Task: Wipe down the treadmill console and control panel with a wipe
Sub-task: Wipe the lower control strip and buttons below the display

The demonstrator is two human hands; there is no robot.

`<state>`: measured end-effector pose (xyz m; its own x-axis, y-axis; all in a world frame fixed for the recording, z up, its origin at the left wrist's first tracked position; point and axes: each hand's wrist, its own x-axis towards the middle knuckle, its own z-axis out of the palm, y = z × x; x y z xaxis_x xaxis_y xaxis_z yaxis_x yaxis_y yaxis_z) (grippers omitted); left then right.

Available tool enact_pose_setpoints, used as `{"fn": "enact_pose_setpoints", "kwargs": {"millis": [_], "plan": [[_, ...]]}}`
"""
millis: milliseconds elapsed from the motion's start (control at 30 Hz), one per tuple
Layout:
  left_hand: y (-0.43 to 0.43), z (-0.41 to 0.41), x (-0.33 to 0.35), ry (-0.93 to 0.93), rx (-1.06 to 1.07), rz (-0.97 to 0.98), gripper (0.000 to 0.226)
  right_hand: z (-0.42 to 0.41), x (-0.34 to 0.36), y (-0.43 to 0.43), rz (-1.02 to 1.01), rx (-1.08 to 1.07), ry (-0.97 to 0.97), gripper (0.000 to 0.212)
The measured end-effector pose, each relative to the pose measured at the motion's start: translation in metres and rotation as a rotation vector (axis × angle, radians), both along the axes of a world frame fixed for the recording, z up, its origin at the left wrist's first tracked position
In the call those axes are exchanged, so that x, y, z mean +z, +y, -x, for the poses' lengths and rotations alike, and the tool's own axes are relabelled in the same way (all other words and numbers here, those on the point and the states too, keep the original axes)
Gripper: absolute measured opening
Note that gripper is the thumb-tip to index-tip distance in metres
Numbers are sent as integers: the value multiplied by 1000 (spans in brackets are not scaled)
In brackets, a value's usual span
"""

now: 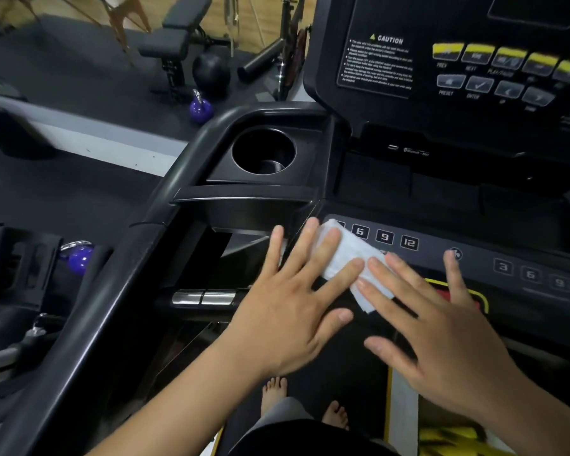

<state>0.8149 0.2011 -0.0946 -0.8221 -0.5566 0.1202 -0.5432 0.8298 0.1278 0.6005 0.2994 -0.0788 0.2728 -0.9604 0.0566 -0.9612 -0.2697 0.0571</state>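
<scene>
A purple kettlebell (pixel 76 256) sits low at the left, beside the treadmill's side rail. Farther off is the round cup holder (pixel 263 151). Nearer, the left hand (pixel 297 301) lies flat, fingers straight and spread, pressing the white wipe (pixel 351 255) onto the left end of the control panel (pixel 438 246). The right hand (pixel 441 327), equally flat and spread, touches the wipe's near right edge. The console (pixel 389 60) rises at far right.

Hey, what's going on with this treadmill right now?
A person stands barefoot on the treadmill, wiping its control panel. The left hand and right hand both press flat on a white wipe lying over the left row of number buttons. The cup holder and upper console are farther up, with no hand on them.
</scene>
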Motion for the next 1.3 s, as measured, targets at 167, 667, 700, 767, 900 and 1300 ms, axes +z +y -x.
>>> {"fn": "enact_pose_setpoints", "kwargs": {"millis": [167, 667, 700, 767, 900, 1300], "plan": [[-14, 50, 14, -49, 9, 28, 68, 22, 15, -18, -4, -148, 47, 65], [18, 77, 11, -54, -64, 34, 68, 46, 10, 23, 6, -249, -31, 65], [14, 89, 13, -62, -51, 41, 70, 53, 12, 17, 7, -282, -42, 65], [6, 108, 19, -99, -30, 64, 73, 58, 16, 5, 1, -352, -73, 66], [8, 107, 21, -111, -68, 70, 74, 46, 15, 10, -25, -383, -119, 72], [36, 131, 15, -57, -201, 65, 75, 68, 5, 49, 51, -496, -232, 59]]}}
